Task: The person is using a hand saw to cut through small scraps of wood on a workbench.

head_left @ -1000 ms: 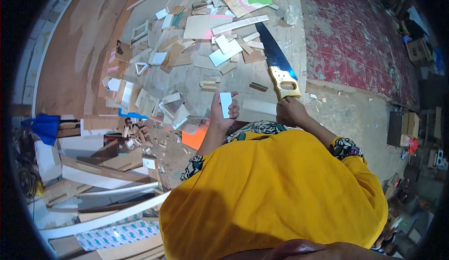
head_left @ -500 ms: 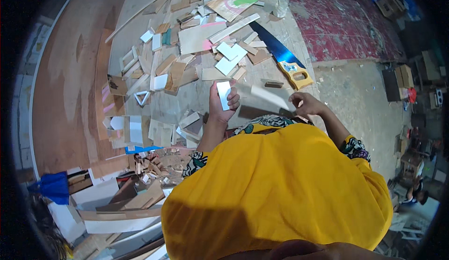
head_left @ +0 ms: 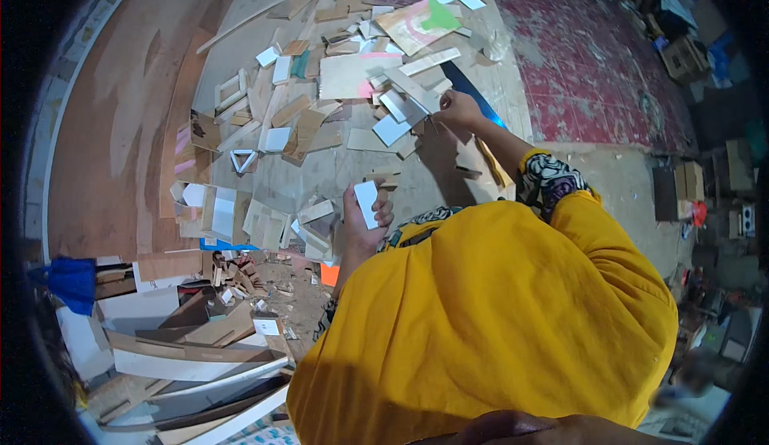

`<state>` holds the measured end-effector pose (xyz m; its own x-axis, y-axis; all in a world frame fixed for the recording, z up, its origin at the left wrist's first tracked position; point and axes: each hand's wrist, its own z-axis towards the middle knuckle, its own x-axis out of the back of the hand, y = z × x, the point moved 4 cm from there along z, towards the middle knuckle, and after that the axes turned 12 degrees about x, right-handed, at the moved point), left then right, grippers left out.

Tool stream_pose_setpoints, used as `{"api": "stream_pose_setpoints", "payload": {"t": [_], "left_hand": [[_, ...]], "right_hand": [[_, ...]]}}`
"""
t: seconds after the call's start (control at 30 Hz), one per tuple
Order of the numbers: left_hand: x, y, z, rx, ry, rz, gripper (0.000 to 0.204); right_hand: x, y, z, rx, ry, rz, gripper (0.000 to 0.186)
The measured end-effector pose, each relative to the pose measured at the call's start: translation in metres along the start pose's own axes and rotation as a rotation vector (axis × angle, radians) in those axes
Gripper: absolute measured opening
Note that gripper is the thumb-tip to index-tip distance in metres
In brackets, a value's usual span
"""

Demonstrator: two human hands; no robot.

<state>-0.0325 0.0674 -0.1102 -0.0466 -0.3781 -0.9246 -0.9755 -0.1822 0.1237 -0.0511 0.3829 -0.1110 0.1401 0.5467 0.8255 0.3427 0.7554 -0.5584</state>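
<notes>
My left hand (head_left: 367,219) is closed around a small white rectangular block (head_left: 366,204), held near my body at the table's near edge. Farther out, my right hand (head_left: 460,110) pinches the near end of a flat wooden strip (head_left: 412,91). That strip lies slantwise over white-faced offcuts (head_left: 392,130) in the scrap pile. Beneath my right forearm is a handsaw; its blue-lit blade (head_left: 481,102) shows beyond the arm, and part of its yellow handle (head_left: 494,164) on the near side.
Wood offcuts cover much of the worktable (head_left: 320,174), with a pink-and-green painted board (head_left: 416,27) at the far side. White triangular (head_left: 243,161) and square frames (head_left: 231,89) lie left. Scrap boards (head_left: 192,365) are heaped below left. Red flooring (head_left: 593,60) is beyond the table's right edge.
My right hand has moved from near my body out to the pile, where a strip now crosses the white pieces. My left hand still holds the white block. The whole view has shifted.
</notes>
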Motion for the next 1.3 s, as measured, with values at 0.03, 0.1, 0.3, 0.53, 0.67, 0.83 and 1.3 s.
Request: {"api": "stream_pose_setpoints", "payload": {"t": [0.03,0.1,0.3,0.53,0.67,0.83,1.3], "left_hand": [[0.002,-0.003,-0.002,-0.038,0.003,-0.046,0.055],[0.003,-0.006,0.000,-0.075,-0.016,-0.052,0.053],[-0.002,-0.020,0.009,-0.107,0.080,-0.052,0.052],[-0.004,-0.043,0.031,0.040,0.089,-0.023,0.053],[-0.020,-0.059,0.040,0.153,0.088,-0.066,0.045],[-0.033,-0.047,0.033,-0.283,0.304,0.896,0.044],[-0.032,0.000,0.113,-0.066,0.337,0.144,0.054]], "right_hand": [[-0.003,0.000,0.012,0.016,-0.006,0.000,0.042],[-0.011,0.001,0.031,0.028,-0.034,0.039,0.041],[0.005,-0.019,0.039,0.050,0.229,-0.147,0.037],[0.034,-0.105,-0.042,0.647,-0.140,0.467,0.015],[0.050,-0.139,-0.109,0.742,-0.308,0.551,0.015],[0.115,-0.193,-0.168,0.994,-0.422,0.859,0.017],[0.225,-0.201,-0.190,1.072,0.329,0.601,0.016]]}}
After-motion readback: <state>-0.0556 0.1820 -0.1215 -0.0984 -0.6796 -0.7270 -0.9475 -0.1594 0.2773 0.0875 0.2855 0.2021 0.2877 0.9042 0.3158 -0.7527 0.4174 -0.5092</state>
